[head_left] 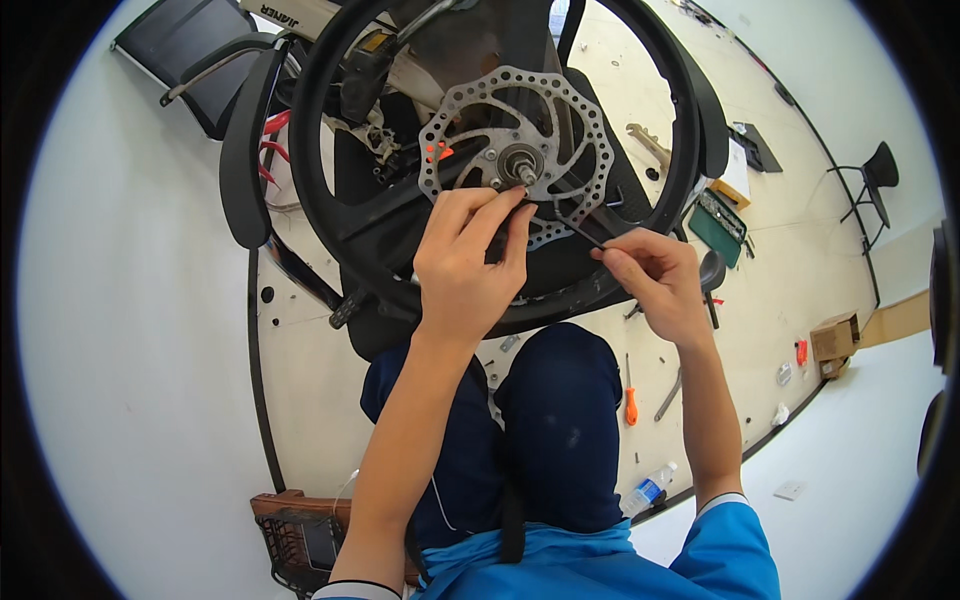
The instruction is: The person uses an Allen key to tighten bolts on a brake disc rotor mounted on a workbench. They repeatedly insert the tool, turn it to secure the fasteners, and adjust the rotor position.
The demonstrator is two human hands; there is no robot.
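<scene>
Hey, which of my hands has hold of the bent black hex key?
Your right hand: it pinches one end of the hex key. Your left hand is instead near the centre of the brake disc.

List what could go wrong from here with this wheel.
1. The thin dark tool in the right hand might slip and scratch the brake disc or jab the left hand close by.
2. The wheel seems propped on the chair, so a hard push could shift it.
3. Someone might tread on the orange-handled screwdriver on the floor.
</scene>
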